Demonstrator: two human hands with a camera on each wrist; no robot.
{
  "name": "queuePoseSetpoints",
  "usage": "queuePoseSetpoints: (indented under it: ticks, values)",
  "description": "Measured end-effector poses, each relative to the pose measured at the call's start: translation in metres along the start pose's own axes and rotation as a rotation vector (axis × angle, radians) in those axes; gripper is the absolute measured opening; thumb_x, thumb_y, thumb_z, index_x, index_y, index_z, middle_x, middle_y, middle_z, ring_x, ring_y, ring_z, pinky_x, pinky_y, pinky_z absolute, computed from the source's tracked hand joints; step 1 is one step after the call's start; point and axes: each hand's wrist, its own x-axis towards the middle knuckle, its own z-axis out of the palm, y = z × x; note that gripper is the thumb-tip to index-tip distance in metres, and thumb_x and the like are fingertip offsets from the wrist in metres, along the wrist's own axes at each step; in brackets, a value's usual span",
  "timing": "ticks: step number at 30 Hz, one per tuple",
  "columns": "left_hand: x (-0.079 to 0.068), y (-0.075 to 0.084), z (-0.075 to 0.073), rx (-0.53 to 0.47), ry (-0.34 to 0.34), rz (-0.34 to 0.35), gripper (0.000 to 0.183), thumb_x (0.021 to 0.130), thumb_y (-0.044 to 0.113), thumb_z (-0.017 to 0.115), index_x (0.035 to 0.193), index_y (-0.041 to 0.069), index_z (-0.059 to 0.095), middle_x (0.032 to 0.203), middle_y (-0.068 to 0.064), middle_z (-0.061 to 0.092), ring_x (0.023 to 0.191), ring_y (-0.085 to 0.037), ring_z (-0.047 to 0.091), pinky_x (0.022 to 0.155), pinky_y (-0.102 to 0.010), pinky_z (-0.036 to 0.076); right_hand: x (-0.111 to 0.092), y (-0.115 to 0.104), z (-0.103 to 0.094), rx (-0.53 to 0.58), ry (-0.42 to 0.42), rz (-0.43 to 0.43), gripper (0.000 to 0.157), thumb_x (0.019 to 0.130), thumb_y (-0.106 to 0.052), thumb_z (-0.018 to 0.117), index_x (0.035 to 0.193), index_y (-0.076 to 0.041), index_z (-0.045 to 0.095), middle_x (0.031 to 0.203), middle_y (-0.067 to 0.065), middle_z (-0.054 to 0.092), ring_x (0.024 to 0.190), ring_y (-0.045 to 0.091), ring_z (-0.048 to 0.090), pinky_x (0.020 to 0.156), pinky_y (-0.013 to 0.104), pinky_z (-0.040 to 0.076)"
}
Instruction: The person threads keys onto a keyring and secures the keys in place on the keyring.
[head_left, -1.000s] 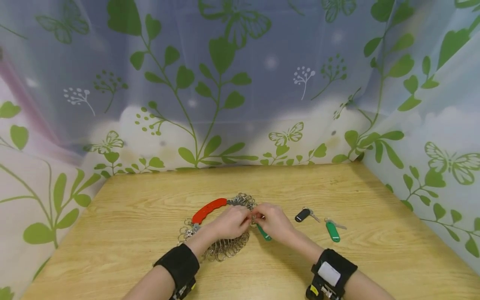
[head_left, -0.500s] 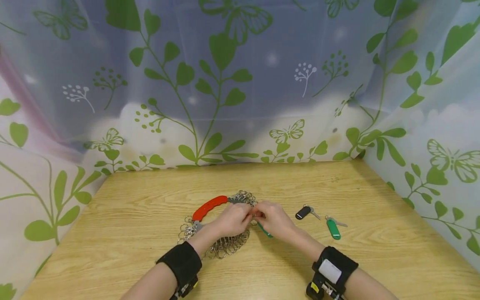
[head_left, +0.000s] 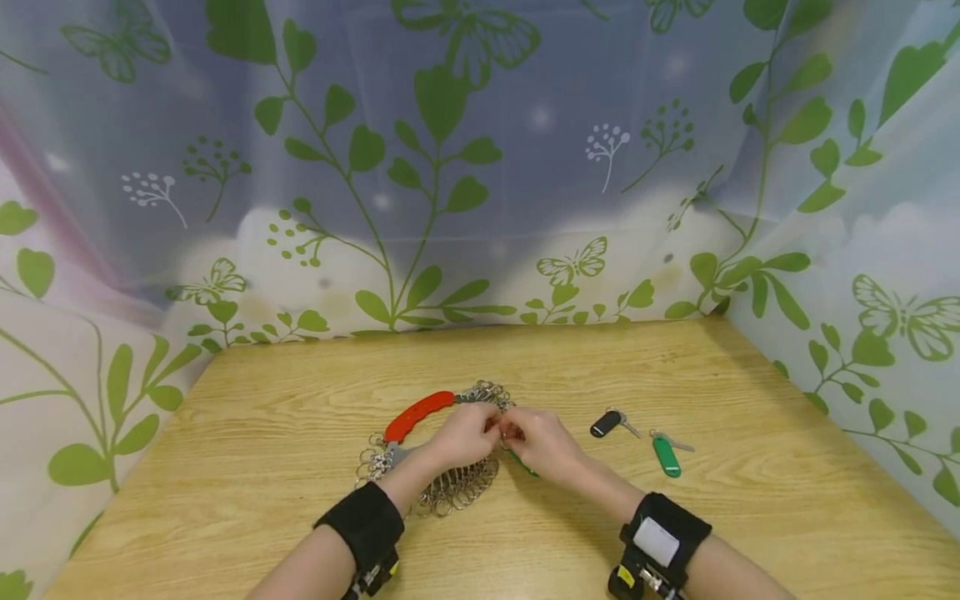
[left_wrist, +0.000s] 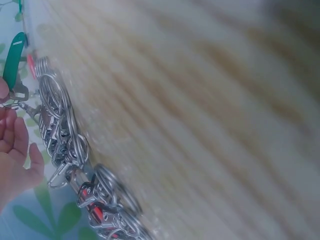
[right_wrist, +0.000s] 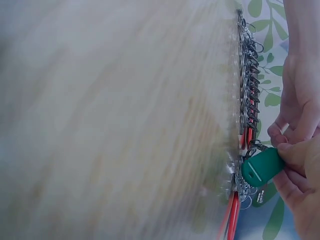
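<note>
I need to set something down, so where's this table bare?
Bare table: left of the red handle; behind it, up to the curtain; and in front, between the black wristbands. It's crowded where the left hand and right hand meet by the metal rings, and at right, where the black-tagged key and green-tagged key lie.

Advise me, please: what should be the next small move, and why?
Perhaps the right grip should turn the green tag slightly, to show its ring end. The left grip meets the right one beside the metal rings, and that end is covered there, so I cannot tell whether the tag is linked to them.
</note>
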Motion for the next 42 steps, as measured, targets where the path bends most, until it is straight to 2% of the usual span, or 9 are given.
queuePoseSetpoints:
  ticks: [7, 11, 15, 19, 27, 31, 36, 38, 42]
  values:
    - [0.001, -0.001, -0.003, -0.021, -0.074, -0.032, 0.014, 0.09, 0.015, 0.047, 0.084, 0.012, 0.059, 0.062, 0.002, 0.046, 0.048, -0.01, 0.039, 0.047, -0.023, 0.033, 0.0, 0.0, -0.007, 0.065, -0.088, 0.167, 0.02, 0.072, 0.004, 0.065, 0.082, -0.011, 0.055, 0.073, -0.002, 0.056, 0.065, 0.005, 0.051, 0.055, 0.022, 0.045]
    - [0.0, -0.002, -0.005, 0.005, -0.111, 0.017, 0.013, 0.088, 0.014, 0.05, 0.085, 0.012, 0.063, 0.067, 0.004, 0.05, 0.052, -0.008, 0.042, 0.049, -0.022, 0.036, 0.001, 0.001, -0.011, 0.086, -0.09, 0.211, 0.019, 0.073, 0.002, 0.065, 0.083, -0.011, 0.055, 0.071, -0.003, 0.055, 0.064, 0.005, 0.05, 0.055, 0.023, 0.045]
    - [-0.001, -0.003, -0.006, 0.086, -0.127, 0.1, 0.011, 0.084, 0.01, 0.056, 0.088, 0.012, 0.066, 0.079, 0.005, 0.054, 0.066, -0.005, 0.046, 0.057, -0.022, 0.041, 0.001, 0.003, -0.012, 0.097, -0.088, 0.231, 0.02, 0.073, 0.001, 0.066, 0.082, -0.012, 0.054, 0.071, -0.005, 0.054, 0.064, 0.005, 0.05, 0.055, 0.023, 0.045]
    - [-0.001, -0.002, -0.007, 0.12, -0.115, 0.135, 0.011, 0.083, 0.009, 0.058, 0.089, 0.011, 0.066, 0.08, 0.003, 0.055, 0.07, -0.005, 0.048, 0.06, -0.021, 0.042, 0.001, 0.004, -0.012, 0.094, -0.088, 0.224, 0.02, 0.073, 0.003, 0.065, 0.082, -0.011, 0.054, 0.072, -0.004, 0.054, 0.064, 0.005, 0.05, 0.056, 0.023, 0.045]
    - [-0.001, -0.001, -0.007, 0.097, -0.081, 0.093, 0.01, 0.083, 0.007, 0.058, 0.087, 0.009, 0.066, 0.08, 0.0, 0.06, 0.065, -0.003, 0.049, 0.058, -0.02, 0.043, 0.0, 0.005, -0.012, 0.086, -0.106, 0.177, 0.018, 0.074, 0.004, 0.063, 0.082, -0.01, 0.054, 0.074, 0.002, 0.056, 0.066, 0.007, 0.05, 0.056, 0.023, 0.045]
    - [0.001, -0.001, -0.007, 0.155, -0.065, 0.099, 0.01, 0.083, 0.008, 0.058, 0.085, 0.012, 0.067, 0.075, 0.003, 0.06, 0.06, -0.001, 0.048, 0.057, -0.019, 0.042, 0.001, 0.004, -0.012, 0.066, -0.097, 0.108, 0.02, 0.073, 0.006, 0.062, 0.079, -0.011, 0.054, 0.073, -0.001, 0.055, 0.065, 0.007, 0.05, 0.055, 0.023, 0.045]
    - [0.002, -0.002, -0.006, 0.241, -0.06, 0.141, 0.012, 0.083, 0.009, 0.057, 0.077, 0.015, 0.066, 0.061, 0.01, 0.051, 0.05, -0.003, 0.039, 0.05, -0.019, 0.034, 0.001, 0.006, -0.008, 0.02, -0.085, 0.006, 0.022, 0.07, 0.008, 0.063, 0.076, -0.011, 0.053, 0.07, -0.003, 0.053, 0.063, 0.006, 0.048, 0.053, 0.021, 0.044]
    - [0.002, -0.002, -0.006, 0.254, -0.057, 0.144, 0.012, 0.083, 0.01, 0.057, 0.077, 0.015, 0.065, 0.06, 0.01, 0.05, 0.048, -0.004, 0.038, 0.05, -0.02, 0.032, 0.0, 0.005, -0.007, 0.021, -0.093, 0.019, 0.021, 0.071, 0.007, 0.063, 0.077, -0.01, 0.054, 0.07, -0.002, 0.054, 0.064, 0.006, 0.049, 0.054, 0.021, 0.044]
    - [0.002, 0.0, -0.006, 0.262, -0.049, 0.119, 0.01, 0.083, 0.012, 0.058, 0.081, 0.015, 0.067, 0.066, 0.009, 0.056, 0.052, -0.001, 0.042, 0.054, -0.021, 0.037, 0.0, 0.002, -0.008, -0.003, -0.119, 0.165, 0.017, 0.073, 0.002, 0.065, 0.083, -0.01, 0.059, 0.073, -0.002, 0.057, 0.065, 0.007, 0.051, 0.054, 0.023, 0.045]
